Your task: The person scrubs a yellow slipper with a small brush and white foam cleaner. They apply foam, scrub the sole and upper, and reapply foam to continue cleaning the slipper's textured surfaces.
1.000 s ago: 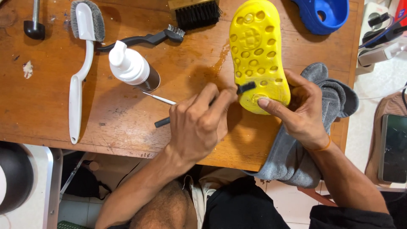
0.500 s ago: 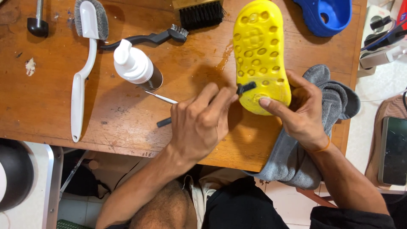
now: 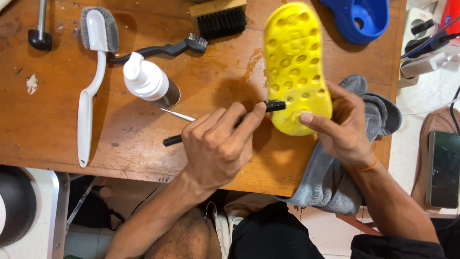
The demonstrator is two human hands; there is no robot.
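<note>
Against the yellow clog's heel, sole up on the desk, the left hand clenches a small black brush; the right hand grasps the clog's right edge, over a grey cloth.

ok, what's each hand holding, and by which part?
Left hand grips the small black brush along its thin handle, bristles at the sole. Right hand holds the yellow perforated rubber clog by its heel end.
</note>
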